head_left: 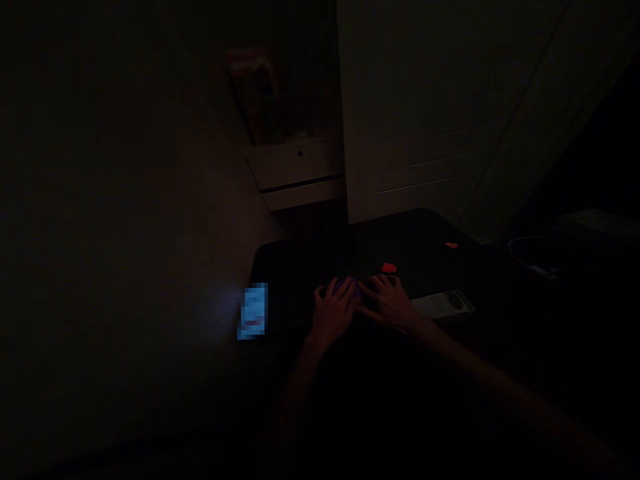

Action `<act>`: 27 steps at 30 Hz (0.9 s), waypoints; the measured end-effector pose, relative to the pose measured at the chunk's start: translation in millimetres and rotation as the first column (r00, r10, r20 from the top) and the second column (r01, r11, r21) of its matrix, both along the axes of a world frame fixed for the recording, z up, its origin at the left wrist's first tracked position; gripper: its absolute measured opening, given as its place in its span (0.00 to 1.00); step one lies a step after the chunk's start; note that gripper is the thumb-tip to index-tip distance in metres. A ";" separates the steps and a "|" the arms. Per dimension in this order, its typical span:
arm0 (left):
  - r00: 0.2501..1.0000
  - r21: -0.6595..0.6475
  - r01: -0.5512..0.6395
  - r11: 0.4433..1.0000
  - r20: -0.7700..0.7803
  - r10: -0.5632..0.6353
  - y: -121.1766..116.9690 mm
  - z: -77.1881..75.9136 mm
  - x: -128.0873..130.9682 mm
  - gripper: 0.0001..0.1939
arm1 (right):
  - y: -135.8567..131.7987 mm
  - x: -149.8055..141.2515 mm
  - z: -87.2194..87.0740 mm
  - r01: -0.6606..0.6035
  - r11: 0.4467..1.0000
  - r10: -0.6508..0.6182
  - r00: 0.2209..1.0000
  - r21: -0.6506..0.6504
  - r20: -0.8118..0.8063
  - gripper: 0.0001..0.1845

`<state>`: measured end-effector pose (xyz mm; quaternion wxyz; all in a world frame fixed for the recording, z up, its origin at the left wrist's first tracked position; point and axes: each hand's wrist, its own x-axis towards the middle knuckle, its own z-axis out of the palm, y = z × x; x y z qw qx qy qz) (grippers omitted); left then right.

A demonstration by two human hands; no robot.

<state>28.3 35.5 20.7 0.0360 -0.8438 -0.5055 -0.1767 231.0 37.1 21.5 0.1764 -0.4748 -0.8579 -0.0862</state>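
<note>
Left hand (336, 310) curled over purple object (352, 288) on dark bench (300, 267) | right hand (389, 301) lay beside it, fingers bent, grip unclear | orange-red piece (389, 267) sat just beyond right hand

A dark, flat-topped table (295, 263) with rounded far corners is observed in very low light. A lit screen (254, 311) is noted at its left end. A purple item (355, 288), mostly covered, is seen near the front edge. One orange-red piece (389, 267) is located just beyond it; a smaller orange-red scrap (451, 245) is found farther right. Surface texture cannot be determined.
</note>
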 end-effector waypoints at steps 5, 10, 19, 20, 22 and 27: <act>0.999 -0.031 -0.029 0.999 -0.034 0.028 -1.6 3.3 2.1 0.25 | 11.3 2.5 2.4 -0.088 0.996 0.088 0.996 -0.029 0.004 0.31; 0.999 -0.041 -0.038 0.998 -0.036 0.037 -1.6 7.8 4.0 0.24 | 20.6 7.5 6.6 -0.180 0.983 0.179 0.983 -0.045 -0.031 0.26; 1.000 -0.040 -0.012 0.999 -0.012 0.011 -0.4 10.4 3.3 0.25 | 20.7 9.9 -2.3 -0.063 0.997 0.057 0.990 -0.046 -0.127 0.25; 1.000 -0.038 -0.011 0.999 -0.011 0.011 -0.4 10.2 3.2 0.25 | 20.5 7.3 -3.2 -0.051 0.998 0.043 0.989 -0.048 -0.138 0.26; 1.000 -0.033 -0.015 0.999 -0.006 0.015 -0.1 9.7 3.2 0.25 | 21.9 2.2 -6.0 -0.037 0.997 0.026 0.985 -0.064 -0.172 0.25; 1.000 -0.023 -0.017 1.000 0.002 0.017 0.0 8.4 4.6 0.25 | 29.4 -6.3 -22.9 -0.030 0.986 -0.052 0.883 -0.165 -0.467 0.28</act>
